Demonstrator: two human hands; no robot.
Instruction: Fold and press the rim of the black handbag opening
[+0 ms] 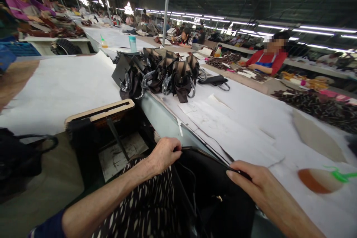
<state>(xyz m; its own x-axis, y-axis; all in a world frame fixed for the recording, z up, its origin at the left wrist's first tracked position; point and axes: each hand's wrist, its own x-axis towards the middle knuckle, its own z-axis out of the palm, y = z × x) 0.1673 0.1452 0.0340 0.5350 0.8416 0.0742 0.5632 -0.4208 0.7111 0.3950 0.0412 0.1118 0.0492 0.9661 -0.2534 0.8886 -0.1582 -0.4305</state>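
Observation:
A black handbag (212,178) lies open over my lap at the table edge, its dark inside facing me. At the left end of its top edge, my left hand (165,153) is closed on the rim. My right hand (251,178) pinches the same rim farther right, thumb and fingers pressed together. Between the two hands the edge runs nearly straight. A small gold-coloured piece (219,198) shows inside the bag. Below my left forearm is a black-and-white patterned cloth (139,200).
Several dark bags (181,78) with plastic-wrapped handles stand ahead on the white-covered table (237,119). A bottle of amber liquid (320,180) lies at right. A padded stand (100,113) rises at left, near another black bag (22,156). A co-worker in red (267,59) sits across.

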